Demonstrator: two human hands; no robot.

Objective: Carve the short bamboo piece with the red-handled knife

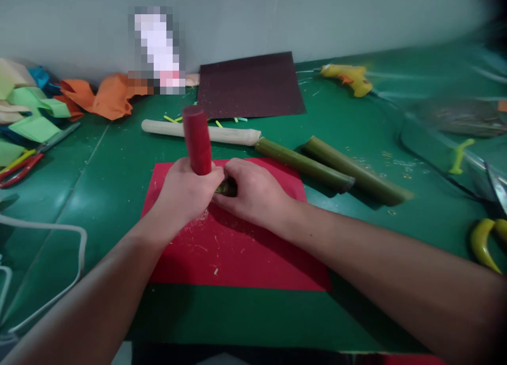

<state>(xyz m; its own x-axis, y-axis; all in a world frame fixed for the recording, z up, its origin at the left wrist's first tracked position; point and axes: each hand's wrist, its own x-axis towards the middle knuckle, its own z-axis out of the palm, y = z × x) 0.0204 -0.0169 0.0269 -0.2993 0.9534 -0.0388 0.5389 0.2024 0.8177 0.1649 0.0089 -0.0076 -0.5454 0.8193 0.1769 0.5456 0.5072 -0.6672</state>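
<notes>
On a red sheet (245,254), my left hand (184,188) is closed around the lower part of a red cylinder (197,143) that stands nearly upright; its bottom end is hidden in the hand. Pressed up against it, my right hand (253,190) curls round a short dark-green bamboo piece (228,187). Only a small part of that piece shows between the two hands. Pale shavings lie scattered over the sheet below the hands. Just beyond them rests a pale wooden stick (233,137), with two green bamboo lengths (304,164) to its right.
A dark brown sheet (249,87) lies at the back by the wall, and a yellow glue gun (350,78) sits to its right. Orange and green paper (114,95) and red-handled scissors (24,169) are at left. A white cable (51,226) runs along the near left.
</notes>
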